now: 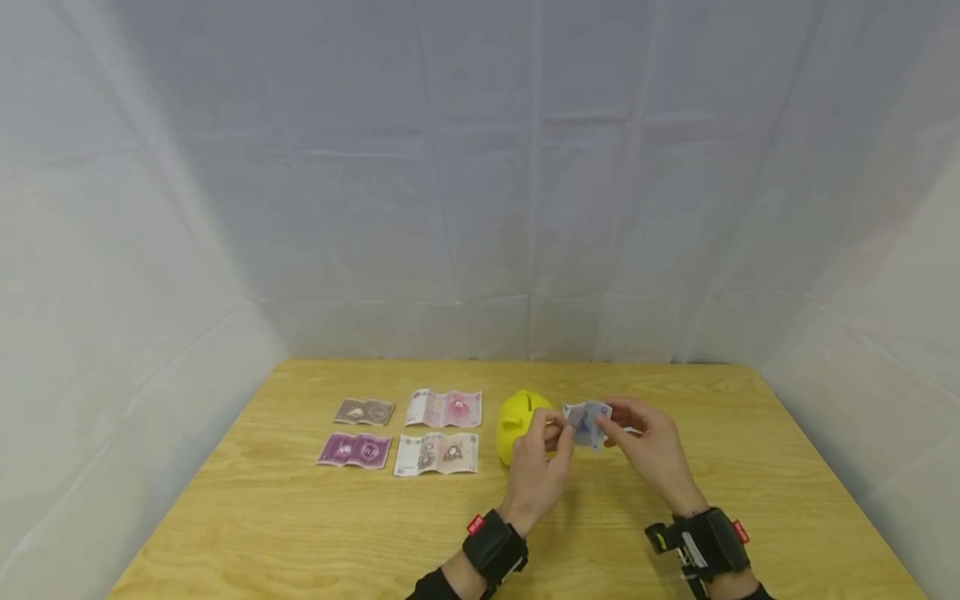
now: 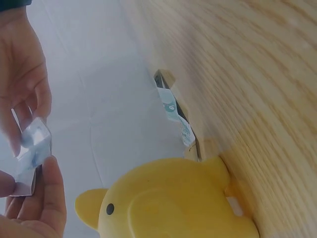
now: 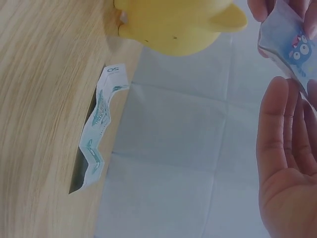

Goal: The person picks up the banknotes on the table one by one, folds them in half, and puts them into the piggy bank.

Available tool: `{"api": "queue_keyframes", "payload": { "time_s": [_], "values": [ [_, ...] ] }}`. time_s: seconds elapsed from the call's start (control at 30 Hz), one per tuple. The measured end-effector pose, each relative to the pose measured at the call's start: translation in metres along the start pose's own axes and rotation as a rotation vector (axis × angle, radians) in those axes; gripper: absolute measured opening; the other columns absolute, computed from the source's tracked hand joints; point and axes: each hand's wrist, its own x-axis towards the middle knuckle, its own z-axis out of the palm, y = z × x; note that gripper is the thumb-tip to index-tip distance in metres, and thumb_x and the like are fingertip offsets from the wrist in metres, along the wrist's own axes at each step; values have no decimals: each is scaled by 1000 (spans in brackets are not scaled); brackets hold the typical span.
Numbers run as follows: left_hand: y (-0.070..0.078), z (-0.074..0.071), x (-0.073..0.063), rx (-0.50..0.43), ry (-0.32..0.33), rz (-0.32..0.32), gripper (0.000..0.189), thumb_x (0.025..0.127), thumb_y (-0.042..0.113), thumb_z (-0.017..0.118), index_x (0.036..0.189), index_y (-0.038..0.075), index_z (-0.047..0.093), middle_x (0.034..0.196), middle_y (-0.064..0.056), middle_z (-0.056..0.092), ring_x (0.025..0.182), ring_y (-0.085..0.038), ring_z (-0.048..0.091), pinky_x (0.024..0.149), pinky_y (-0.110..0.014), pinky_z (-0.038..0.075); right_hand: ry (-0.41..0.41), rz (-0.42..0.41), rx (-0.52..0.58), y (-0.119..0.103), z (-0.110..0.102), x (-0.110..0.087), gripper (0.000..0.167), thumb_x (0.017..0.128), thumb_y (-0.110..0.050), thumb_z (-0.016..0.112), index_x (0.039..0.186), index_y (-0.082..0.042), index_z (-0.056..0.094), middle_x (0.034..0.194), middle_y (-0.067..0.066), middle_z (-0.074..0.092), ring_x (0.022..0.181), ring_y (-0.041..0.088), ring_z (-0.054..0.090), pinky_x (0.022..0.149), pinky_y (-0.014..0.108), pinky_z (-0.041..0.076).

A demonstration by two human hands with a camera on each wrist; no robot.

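A small blue-and-white banknote (image 1: 587, 423) is held up between both hands, folded and creased, with a blue cartoon figure on the side seen in the right wrist view. My left hand (image 1: 538, 467) pinches its left edge between thumb and fingers. At the other edge, my right hand (image 1: 658, 448) pinches it with thumb and forefinger. Just left of the note stands a yellow piggy bank (image 1: 513, 427), upright on the table, with a slot in its top; the left hand partly covers it in the head view.
On the wooden table (image 1: 315, 533) left of the piggy bank lie a brown note (image 1: 363, 412), a pink note (image 1: 444, 408), a purple note (image 1: 354, 450) and a beige note (image 1: 437, 454). A wavy green note (image 3: 96, 129) lies beyond the piggy bank. White sheeting (image 1: 480, 208) surrounds the table.
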Motion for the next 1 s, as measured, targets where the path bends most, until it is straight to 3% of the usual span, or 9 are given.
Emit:
{"api": "queue_keyframes", "payload": {
  "time_s": [0.17, 0.5, 0.73, 1.0],
  "values": [
    [0, 0, 1, 5, 5, 13, 8, 101, 16, 53, 106, 10, 53, 99, -9, 75, 90, -14, 72, 69, -19, 55, -15, 8, 3, 0, 0, 0, 30, 92, -15, 69, 119, -4, 67, 103, 14, 72, 83, 15, 68, 68, 25, 58],
    [-2, -2, 1, 5, -2, 18, 16, 103, 25, 52, 111, 12, 55, 107, -7, 73, 94, -14, 69, 77, -24, 57, -51, -7, 48, -4, 0, -2, 32, 92, -17, 70, 121, -4, 66, 103, 15, 71, 82, 11, 68, 68, 26, 59],
    [-2, -1, 2, 25, 5, 60, 19, 103, 26, 52, 112, 12, 62, 106, -4, 71, 90, -10, 66, 77, -28, 57, -59, 7, 66, -5, 1, -3, 35, 92, -18, 69, 123, -3, 64, 105, 17, 70, 84, 12, 68, 69, 27, 59],
    [-2, -2, 2, 77, 22, 103, 22, 102, 22, 54, 115, 11, 68, 100, -3, 73, 83, -7, 65, 71, -22, 56, -60, 21, 77, -4, 2, -3, 38, 92, -19, 70, 125, -3, 63, 104, 18, 70, 80, 11, 69, 69, 27, 59]
  ]
}}
